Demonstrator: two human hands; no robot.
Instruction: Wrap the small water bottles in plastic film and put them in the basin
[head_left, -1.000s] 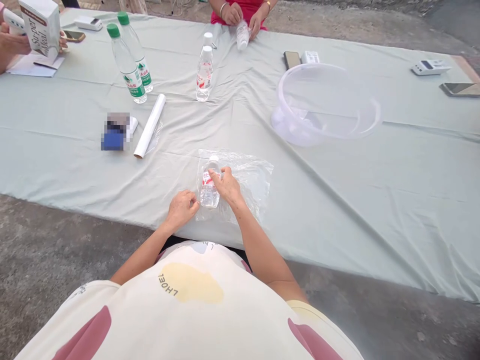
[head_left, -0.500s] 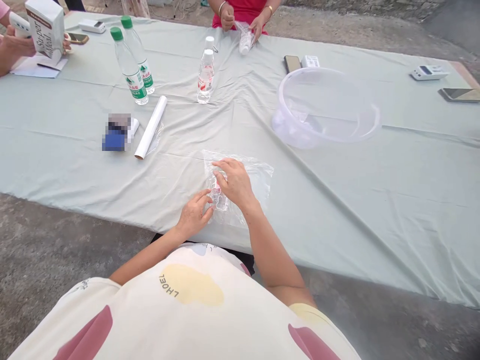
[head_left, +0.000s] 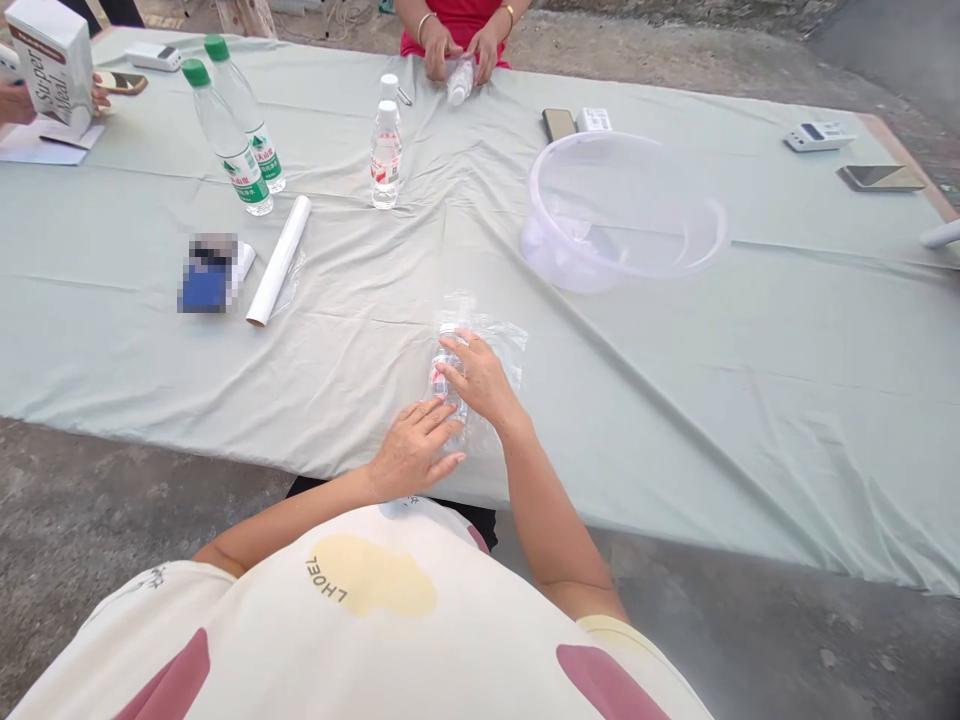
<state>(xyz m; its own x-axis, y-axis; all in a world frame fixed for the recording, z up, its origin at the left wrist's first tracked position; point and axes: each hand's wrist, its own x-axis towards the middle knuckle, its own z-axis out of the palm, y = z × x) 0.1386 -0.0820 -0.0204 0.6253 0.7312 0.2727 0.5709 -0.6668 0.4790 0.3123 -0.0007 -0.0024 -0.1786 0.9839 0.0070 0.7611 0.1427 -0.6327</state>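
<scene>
Little bottle (head_left: 438,376) on a thin, see-through sheet (head_left: 511,345)

The little bottle lay on its side on the sheet, near the edge of the table (head_left: 360,360). Its white cap (head_left: 448,329) was on and pointed away from the person. The right hand (head_left: 484,380) was over the top part of the bottle, with its fingers bent and spread. The left hand (head_left: 412,452) lay over the bottom part, and its fingers were spread too. What was inside the bottle was too hard to tell.

A big see-through tub (head_left: 533,205) sat farther off to the right. Something pale showed low in it, but it was too blurry to name. Two small bottles with white caps (head_left: 386,165) stood near the middle, one behind the other. Two tall bottles with green caps (head_left: 244,180) stood side by side to the left, near a white roll (head_left: 279,262). Across the table, another person's hands (head_left: 486,48) held a small bottle in crinkly wrap (head_left: 460,82).
</scene>
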